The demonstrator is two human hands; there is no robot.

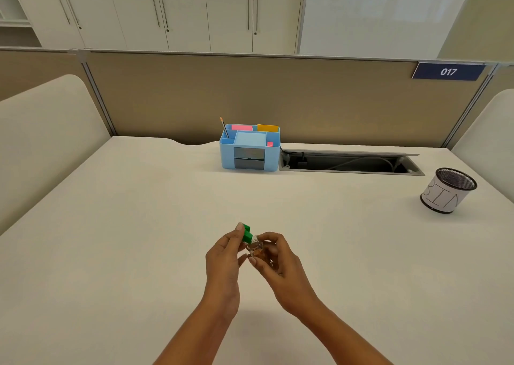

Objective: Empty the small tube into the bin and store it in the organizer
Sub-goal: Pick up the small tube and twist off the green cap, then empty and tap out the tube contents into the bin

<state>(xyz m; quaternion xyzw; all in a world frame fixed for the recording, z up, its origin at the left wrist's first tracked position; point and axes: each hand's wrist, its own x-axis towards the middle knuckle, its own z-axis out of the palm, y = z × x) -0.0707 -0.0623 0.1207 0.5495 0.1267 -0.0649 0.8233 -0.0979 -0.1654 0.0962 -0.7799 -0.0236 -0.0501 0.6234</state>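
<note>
Over the middle of the white desk I hold a small clear tube (256,248) with something brownish inside. My right hand (274,259) grips its body. My left hand (224,253) pinches its green cap (246,234), which sits tilted at the tube's mouth; whether it is still attached is unclear. The blue organizer (249,149) stands at the back centre, holding a pencil and coloured notes. The black mesh bin (448,190), wrapped in paper marked "BIN", stands at the far right.
An open cable tray (350,163) is sunk into the desk just right of the organizer. A tan partition (250,97) closes the back, and white side panels (47,142) flank the desk on both sides.
</note>
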